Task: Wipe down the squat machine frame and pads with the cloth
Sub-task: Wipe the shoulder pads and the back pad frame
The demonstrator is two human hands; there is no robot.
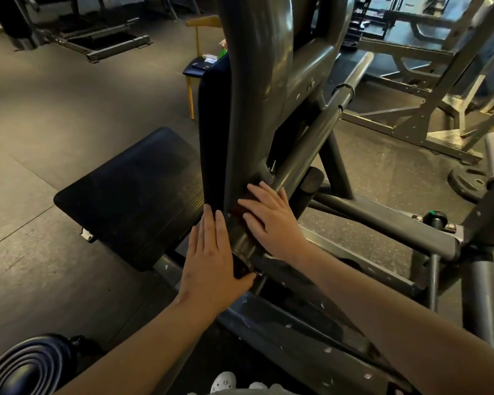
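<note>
left hand (pixel 211 260), right hand (pixel 271 220) flat against the machine frame (pixel 254 109)

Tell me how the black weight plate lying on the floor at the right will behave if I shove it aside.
The weight plate lies flat on the rubber-looking floor, so it probably won't roll. It looks thick and solid, so it is likely heavy for its size. A shove would probably drag it rather than glide it on that matte surface.

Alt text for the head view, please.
Both hands press flat on a squat machine's grey upright frame, the left hand lower than the right hand; a dark cloth seems to lie under them. A black footplate sits to the left.
</note>
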